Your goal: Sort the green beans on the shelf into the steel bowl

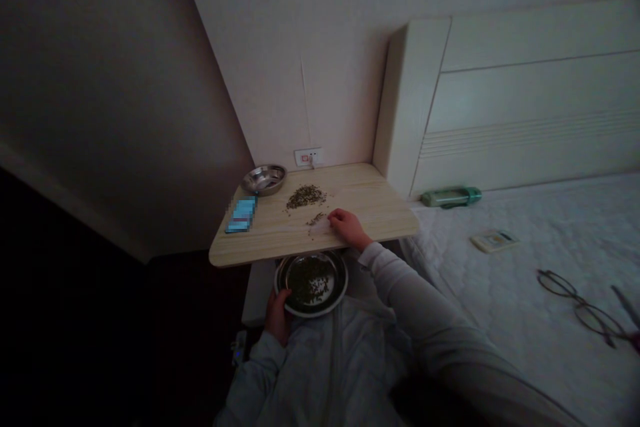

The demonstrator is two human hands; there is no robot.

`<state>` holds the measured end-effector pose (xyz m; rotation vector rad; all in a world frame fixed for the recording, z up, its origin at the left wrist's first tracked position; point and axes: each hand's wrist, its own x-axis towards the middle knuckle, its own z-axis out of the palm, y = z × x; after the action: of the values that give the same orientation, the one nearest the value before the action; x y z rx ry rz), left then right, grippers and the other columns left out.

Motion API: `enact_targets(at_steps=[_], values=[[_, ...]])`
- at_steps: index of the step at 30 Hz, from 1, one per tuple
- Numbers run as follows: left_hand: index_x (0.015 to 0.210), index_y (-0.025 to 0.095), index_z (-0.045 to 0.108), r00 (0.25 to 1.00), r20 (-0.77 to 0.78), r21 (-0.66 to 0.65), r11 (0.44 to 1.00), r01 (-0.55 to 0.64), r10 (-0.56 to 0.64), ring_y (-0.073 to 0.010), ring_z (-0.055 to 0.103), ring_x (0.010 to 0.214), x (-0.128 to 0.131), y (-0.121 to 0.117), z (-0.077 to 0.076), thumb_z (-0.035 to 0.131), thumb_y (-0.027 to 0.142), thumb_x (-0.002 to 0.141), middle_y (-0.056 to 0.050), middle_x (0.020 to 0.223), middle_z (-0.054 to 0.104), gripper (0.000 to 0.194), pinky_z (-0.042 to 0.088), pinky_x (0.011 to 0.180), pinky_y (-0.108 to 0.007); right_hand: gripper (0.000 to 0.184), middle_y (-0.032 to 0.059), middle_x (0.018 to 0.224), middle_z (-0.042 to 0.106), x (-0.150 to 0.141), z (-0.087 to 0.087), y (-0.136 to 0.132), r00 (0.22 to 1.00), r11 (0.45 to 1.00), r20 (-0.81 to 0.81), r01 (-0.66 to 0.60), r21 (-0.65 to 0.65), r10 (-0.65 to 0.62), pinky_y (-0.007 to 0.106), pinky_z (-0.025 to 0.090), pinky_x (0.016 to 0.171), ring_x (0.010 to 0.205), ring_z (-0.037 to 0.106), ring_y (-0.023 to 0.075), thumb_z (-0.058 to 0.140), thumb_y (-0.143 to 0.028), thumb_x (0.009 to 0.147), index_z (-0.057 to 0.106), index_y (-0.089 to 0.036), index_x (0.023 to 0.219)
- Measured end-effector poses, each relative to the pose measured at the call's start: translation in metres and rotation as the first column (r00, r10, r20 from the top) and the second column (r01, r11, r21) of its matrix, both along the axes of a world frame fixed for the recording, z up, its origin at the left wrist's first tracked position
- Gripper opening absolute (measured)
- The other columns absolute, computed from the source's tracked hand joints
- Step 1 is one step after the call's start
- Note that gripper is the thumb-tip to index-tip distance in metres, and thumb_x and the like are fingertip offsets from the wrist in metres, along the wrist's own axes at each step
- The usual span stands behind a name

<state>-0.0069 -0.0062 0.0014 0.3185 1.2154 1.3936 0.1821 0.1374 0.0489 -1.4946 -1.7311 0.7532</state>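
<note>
My left hand (279, 315) grips the left rim of a round steel dish (345, 278), thumb over the edge, just below the table's front edge. Small dark greenish grains (307, 277) lie scattered in the dish. Over the wooden tabletop (373, 197), my right hand (349, 227) is closed in a pinch at a small pale, thin sheet (321, 225). A little heap of grains (316, 219) lies beside those fingertips. Farther back sits a larger heap of the same grains (306, 196). What the grains are is too small to tell.
At the table's back left stands a steel bowl (265, 179), with a lit phone (242, 215) before it. A wall socket (309, 157) is behind. On the bed at right lie a green bottle (451, 197), a pale card-like packet (495, 240), glasses (575, 295) and scissors (626, 307).
</note>
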Motion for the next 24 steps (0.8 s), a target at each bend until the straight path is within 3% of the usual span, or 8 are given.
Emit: enact_targets(at_steps=[7,17,24], values=[[0.072,0.019,0.057,1.0,-0.006,0.002,1.0,0.004,-0.004,-0.0194,0.064,0.085,-0.001,0.0,-0.002,0.055,0.009,0.063,-0.002,0.077,0.068,0.014,0.049,0.073,-0.029,0.025,0.0048,0.097,0.06,0.0,0.002,-0.001,1.0,1.0,0.012,0.001,0.001,-0.001,0.035,0.05,0.074,0.083,0.059,0.0143,0.05,-0.033,0.086,0.057,-0.013,0.1],[0.073,0.016,0.059,0.995,0.027,-0.052,0.994,0.098,-0.096,-0.021,0.065,0.074,0.01,0.01,-0.001,0.055,0.011,0.06,-0.004,0.067,0.067,0.014,0.051,0.063,-0.03,0.024,0.0045,0.096,0.06,-0.002,0.003,-0.002,0.999,1.0,0.033,-0.01,-0.022,0.011,0.035,0.05,0.075,0.083,0.059,0.0142,0.05,-0.033,0.086,0.057,-0.013,0.099],[0.075,0.016,0.06,0.991,0.038,-0.032,0.991,0.13,-0.128,-0.0197,0.065,0.074,0.009,0.013,-0.005,0.055,0.011,0.061,-0.004,0.073,0.068,0.016,0.05,0.063,-0.029,0.024,0.0038,0.092,0.061,-0.002,0.006,-0.003,0.998,0.998,0.034,-0.045,-0.034,0.046,0.034,0.049,0.074,0.08,0.059,0.0135,0.05,-0.034,0.086,0.058,-0.013,0.096]])
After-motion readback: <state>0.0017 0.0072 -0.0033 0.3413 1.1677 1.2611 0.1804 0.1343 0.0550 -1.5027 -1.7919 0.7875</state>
